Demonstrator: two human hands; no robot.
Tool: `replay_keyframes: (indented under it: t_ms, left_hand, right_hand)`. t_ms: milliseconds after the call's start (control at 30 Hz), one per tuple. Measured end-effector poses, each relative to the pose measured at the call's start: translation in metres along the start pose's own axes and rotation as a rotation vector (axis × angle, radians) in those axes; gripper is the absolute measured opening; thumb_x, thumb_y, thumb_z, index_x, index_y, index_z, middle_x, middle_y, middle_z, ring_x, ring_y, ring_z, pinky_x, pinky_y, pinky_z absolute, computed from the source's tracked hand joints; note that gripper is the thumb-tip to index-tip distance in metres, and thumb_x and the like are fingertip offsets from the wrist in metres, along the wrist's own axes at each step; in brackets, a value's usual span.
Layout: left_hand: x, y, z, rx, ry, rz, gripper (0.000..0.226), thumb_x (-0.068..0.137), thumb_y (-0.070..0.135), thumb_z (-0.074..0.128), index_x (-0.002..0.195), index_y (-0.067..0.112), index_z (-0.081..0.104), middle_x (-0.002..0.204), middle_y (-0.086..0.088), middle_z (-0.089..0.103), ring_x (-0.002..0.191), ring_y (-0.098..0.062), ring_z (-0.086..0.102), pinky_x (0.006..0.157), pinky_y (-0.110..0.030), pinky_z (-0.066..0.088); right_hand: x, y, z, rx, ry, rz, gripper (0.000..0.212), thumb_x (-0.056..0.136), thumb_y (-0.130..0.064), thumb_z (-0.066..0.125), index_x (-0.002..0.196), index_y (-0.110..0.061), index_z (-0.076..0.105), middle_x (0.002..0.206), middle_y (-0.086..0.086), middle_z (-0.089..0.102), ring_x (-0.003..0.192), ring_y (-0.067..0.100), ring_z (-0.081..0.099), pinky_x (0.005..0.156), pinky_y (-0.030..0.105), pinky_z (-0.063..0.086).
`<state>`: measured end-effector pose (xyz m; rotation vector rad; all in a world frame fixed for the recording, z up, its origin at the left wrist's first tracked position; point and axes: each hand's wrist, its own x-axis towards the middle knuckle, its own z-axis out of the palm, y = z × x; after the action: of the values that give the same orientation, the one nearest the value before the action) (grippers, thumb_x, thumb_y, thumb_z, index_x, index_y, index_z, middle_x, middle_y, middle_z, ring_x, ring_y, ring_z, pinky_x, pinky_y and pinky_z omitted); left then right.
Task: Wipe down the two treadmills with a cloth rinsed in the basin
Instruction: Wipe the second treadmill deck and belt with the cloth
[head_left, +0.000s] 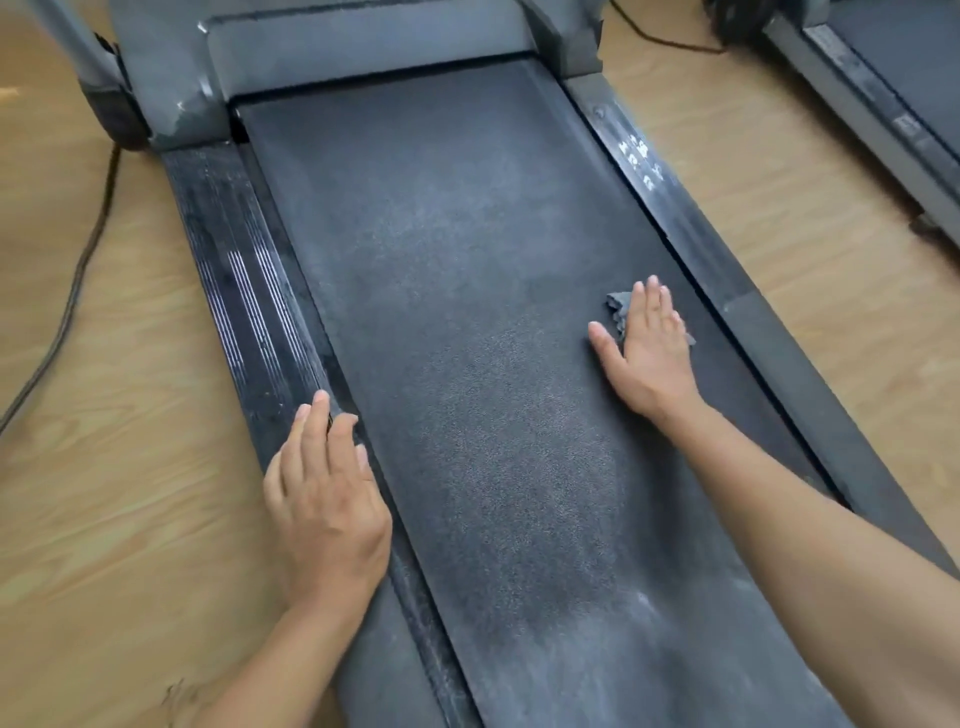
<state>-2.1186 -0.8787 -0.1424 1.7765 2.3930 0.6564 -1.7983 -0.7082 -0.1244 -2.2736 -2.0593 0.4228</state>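
Observation:
A dusty dark treadmill belt (467, 322) runs up the middle of the head view. My right hand (647, 348) lies flat on the belt's right side, pressing a small grey cloth (618, 306) that peeks out under the fingers. My left hand (327, 493) rests flat on the treadmill's left side rail (244, 291), fingers together, holding nothing. A second treadmill (883, 104) shows at the top right corner. The basin is out of view.
Wooden floor (104, 467) lies on both sides. A dark power cable (72, 291) snakes along the floor at left, another cable (660, 36) at the top. The grey motor cover (363, 47) closes the belt's far end.

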Motion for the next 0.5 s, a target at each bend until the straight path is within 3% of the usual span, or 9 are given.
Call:
replay_keyframes:
  t_ms: [100, 133, 200, 267, 400, 500]
  left_hand:
    - [0.0, -0.004, 0.0, -0.052, 0.027, 0.004, 0.038, 0.105, 0.02, 0.035, 0.135, 0.01, 0.057, 0.161, -0.008, 0.047, 0.151, -0.031, 0.042, 0.118, -0.051, 0.034]
    - [0.0, -0.007, 0.001, -0.088, 0.045, 0.003, 0.037, 0.105, 0.017, 0.036, 0.134, 0.008, 0.057, 0.16, -0.009, 0.049, 0.15, -0.032, 0.043, 0.117, -0.051, 0.035]
    - [0.0, -0.011, 0.004, -0.165, 0.087, 0.011, 0.035, 0.104, 0.009, 0.038, 0.131, 0.004, 0.059, 0.157, -0.012, 0.053, 0.147, -0.034, 0.048, 0.115, -0.049, 0.036]
    - [0.0, -0.012, 0.002, -0.199, 0.092, 0.012, 0.035, 0.102, 0.006, 0.039, 0.13, 0.003, 0.06, 0.155, -0.013, 0.055, 0.147, -0.035, 0.048, 0.114, -0.048, 0.035]
    - [0.0, -0.009, -0.005, -0.204, 0.035, 0.007, 0.036, 0.102, 0.014, 0.036, 0.131, 0.005, 0.056, 0.158, -0.012, 0.051, 0.15, -0.034, 0.043, 0.117, -0.053, 0.034]
    - [0.0, -0.002, -0.006, -0.122, 0.022, 0.018, 0.04, 0.102, 0.023, 0.042, 0.136, 0.007, 0.057, 0.159, -0.011, 0.051, 0.151, -0.035, 0.041, 0.117, -0.056, 0.034]
  right_hand:
    - [-0.063, -0.073, 0.016, 0.044, 0.002, -0.329, 0.076, 0.094, -0.049, 0.052, 0.15, 0.0, 0.038, 0.158, 0.018, 0.035, 0.148, 0.038, 0.034, 0.124, 0.048, 0.029]
    - [-0.094, -0.099, 0.029, 0.047, -0.036, -0.482, 0.074, 0.088, -0.04, 0.055, 0.149, -0.001, 0.039, 0.158, 0.017, 0.036, 0.147, 0.036, 0.035, 0.123, 0.049, 0.03]
    - [-0.155, -0.135, 0.049, -0.032, -0.208, -0.73, 0.089, 0.085, -0.037, 0.046, 0.163, -0.002, 0.02, 0.174, 0.017, 0.01, 0.162, 0.029, 0.004, 0.131, 0.047, 0.009]
    - [-0.175, -0.133, 0.06, -0.109, -0.223, -0.83, 0.088, 0.091, -0.039, 0.039, 0.167, -0.006, 0.008, 0.175, 0.012, -0.005, 0.162, 0.022, -0.013, 0.132, 0.042, 0.0]
    - [-0.139, -0.084, 0.037, -0.2, -0.177, -0.703, 0.09, 0.104, -0.069, 0.031, 0.168, -0.013, 0.002, 0.176, 0.004, -0.008, 0.161, 0.017, -0.015, 0.131, 0.046, 0.006]
    - [-0.087, -0.009, 0.014, -0.19, -0.122, -0.326, 0.096, 0.1, -0.08, 0.02, 0.168, -0.016, -0.004, 0.175, 0.001, -0.015, 0.16, 0.015, -0.02, 0.131, 0.047, 0.002]
